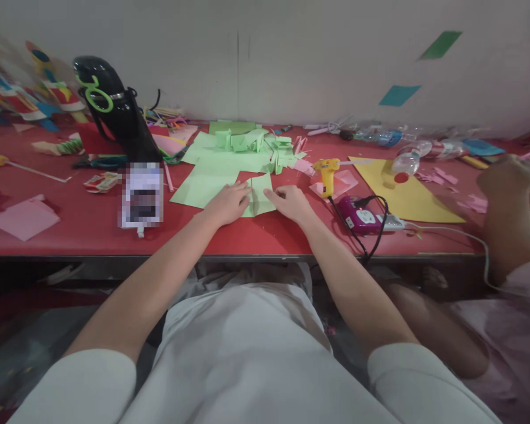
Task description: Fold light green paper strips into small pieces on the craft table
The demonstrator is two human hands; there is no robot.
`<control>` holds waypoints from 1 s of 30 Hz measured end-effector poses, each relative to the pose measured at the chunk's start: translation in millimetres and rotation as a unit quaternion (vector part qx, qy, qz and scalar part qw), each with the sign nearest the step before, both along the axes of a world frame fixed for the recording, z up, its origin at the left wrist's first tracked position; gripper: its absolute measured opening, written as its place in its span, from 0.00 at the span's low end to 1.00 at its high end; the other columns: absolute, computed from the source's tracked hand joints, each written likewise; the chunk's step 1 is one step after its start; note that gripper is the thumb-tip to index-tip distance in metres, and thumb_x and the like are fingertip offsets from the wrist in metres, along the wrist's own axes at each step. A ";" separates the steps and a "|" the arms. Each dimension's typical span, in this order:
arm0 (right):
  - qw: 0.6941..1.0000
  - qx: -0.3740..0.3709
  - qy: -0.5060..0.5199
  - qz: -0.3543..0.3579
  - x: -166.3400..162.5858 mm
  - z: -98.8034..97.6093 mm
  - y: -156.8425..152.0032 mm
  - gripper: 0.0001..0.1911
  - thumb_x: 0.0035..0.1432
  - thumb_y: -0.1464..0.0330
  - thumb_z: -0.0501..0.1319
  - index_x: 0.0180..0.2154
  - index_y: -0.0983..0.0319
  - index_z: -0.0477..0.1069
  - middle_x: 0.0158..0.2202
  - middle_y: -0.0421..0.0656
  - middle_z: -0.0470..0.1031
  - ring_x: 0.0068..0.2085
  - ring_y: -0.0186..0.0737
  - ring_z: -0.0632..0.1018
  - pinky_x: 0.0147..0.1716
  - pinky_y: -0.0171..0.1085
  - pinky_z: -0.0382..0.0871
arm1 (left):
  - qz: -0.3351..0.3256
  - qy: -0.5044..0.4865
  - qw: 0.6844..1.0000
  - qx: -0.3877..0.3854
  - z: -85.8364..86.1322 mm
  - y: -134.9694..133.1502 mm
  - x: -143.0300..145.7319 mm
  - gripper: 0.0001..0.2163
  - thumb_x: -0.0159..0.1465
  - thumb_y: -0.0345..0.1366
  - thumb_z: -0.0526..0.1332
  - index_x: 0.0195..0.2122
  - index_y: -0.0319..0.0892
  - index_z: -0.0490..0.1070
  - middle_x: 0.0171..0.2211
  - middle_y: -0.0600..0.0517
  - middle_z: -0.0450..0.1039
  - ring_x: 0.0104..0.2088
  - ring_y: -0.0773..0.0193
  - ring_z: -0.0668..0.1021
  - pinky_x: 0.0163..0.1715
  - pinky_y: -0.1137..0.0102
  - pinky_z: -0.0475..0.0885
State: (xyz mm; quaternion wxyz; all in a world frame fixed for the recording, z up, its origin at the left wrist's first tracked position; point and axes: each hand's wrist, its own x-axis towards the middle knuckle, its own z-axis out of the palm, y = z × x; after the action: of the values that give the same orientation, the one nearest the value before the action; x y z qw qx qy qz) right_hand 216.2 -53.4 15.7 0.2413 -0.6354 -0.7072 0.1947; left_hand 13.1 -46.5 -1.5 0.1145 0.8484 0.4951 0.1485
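A small folded piece of light green paper (260, 194) lies near the front of the red table, with creases down its middle. My left hand (228, 203) rests on its left side, fingers together and laid flat over the paper. At the right edge my right hand (292, 202) has its thumb stretched onto the paper and its other fingers curled, holding that edge. Larger green sheets (207, 176) spread out beneath and behind. Beyond them sit several folded green paper pieces (247, 141).
A yellow glue gun (327, 175) and a purple power box (360, 215) with cables stand to the right, by a yellow sheet (424, 200) and plastic bottles (406, 165). Another person's arm (506, 218) is at far right. Leftward are a phone-like device (142, 194) and a black boot-shaped object (119, 112).
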 end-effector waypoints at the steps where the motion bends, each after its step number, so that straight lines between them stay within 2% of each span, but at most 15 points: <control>1: 1.000 0.004 0.014 0.012 1.7 -0.6 -0.7 0.25 0.57 0.49 0.55 0.20 0.60 0.59 0.21 0.40 0.63 0.26 0.35 0.63 0.27 0.36 0.53 | 0.000 0.000 1.000 -0.001 -0.6 0.3 -0.2 0.24 0.71 0.41 0.44 0.64 0.40 0.62 0.68 0.44 0.55 0.69 0.53 0.58 0.66 0.53 0.53; 7: 0.998 -0.005 0.031 0.060 7.2 -4.1 -2.0 0.17 0.55 0.60 0.58 0.20 0.60 0.60 0.19 0.37 0.60 0.25 0.33 0.63 0.27 0.35 0.53 | -0.003 0.005 1.000 -0.004 -0.5 0.5 -0.6 0.23 0.71 0.42 0.44 0.64 0.41 0.63 0.69 0.44 0.54 0.69 0.51 0.57 0.66 0.51 0.52; 18: 0.997 -0.009 0.040 0.061 7.2 -1.6 -2.5 0.14 0.53 0.66 0.59 0.18 0.61 0.60 0.19 0.36 0.61 0.25 0.32 0.63 0.27 0.35 0.54 | -0.002 0.015 1.000 -0.007 1.4 -0.1 -0.3 0.24 0.71 0.41 0.44 0.64 0.39 0.62 0.69 0.43 0.54 0.69 0.51 0.57 0.67 0.52 0.52; 20: 0.997 0.000 0.053 0.059 8.1 -2.0 -3.4 0.16 0.54 0.64 0.59 0.18 0.61 0.59 0.18 0.36 0.58 0.24 0.32 0.62 0.27 0.35 0.53 | -0.004 0.015 1.000 -0.005 1.0 -0.1 -0.3 0.24 0.71 0.41 0.44 0.64 0.38 0.62 0.69 0.42 0.54 0.69 0.51 0.58 0.67 0.51 0.52; 25: 0.995 0.015 0.078 0.068 8.8 -0.2 -9.1 0.27 0.55 0.48 0.58 0.18 0.60 0.53 0.18 0.35 0.51 0.24 0.31 0.56 0.25 0.36 0.49 | 0.002 0.006 1.000 0.001 -0.5 -0.6 -0.2 0.24 0.71 0.42 0.44 0.64 0.42 0.62 0.69 0.45 0.55 0.69 0.53 0.58 0.66 0.52 0.53; 27: 0.993 0.005 0.081 0.083 9.3 0.0 -11.1 0.27 0.55 0.49 0.58 0.18 0.60 0.53 0.19 0.35 0.51 0.24 0.31 0.55 0.25 0.36 0.49 | 0.003 0.006 1.000 0.002 -0.4 -0.9 0.2 0.24 0.71 0.43 0.43 0.64 0.41 0.62 0.68 0.45 0.55 0.68 0.53 0.58 0.66 0.53 0.53; 30: 0.991 -0.004 0.080 0.106 11.7 -1.6 -11.0 0.22 0.54 0.56 0.60 0.18 0.60 0.56 0.19 0.35 0.54 0.24 0.31 0.58 0.26 0.35 0.51 | 0.002 0.010 1.000 0.002 0.0 -1.2 0.6 0.24 0.71 0.43 0.44 0.64 0.39 0.62 0.68 0.43 0.55 0.68 0.52 0.58 0.66 0.53 0.53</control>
State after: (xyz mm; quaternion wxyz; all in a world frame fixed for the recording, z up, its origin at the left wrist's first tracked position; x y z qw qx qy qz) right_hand 227.8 -64.4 14.1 0.2725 -0.5403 -0.7482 0.2722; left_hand 13.7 -47.7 -1.5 0.1076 0.8490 0.4979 0.1408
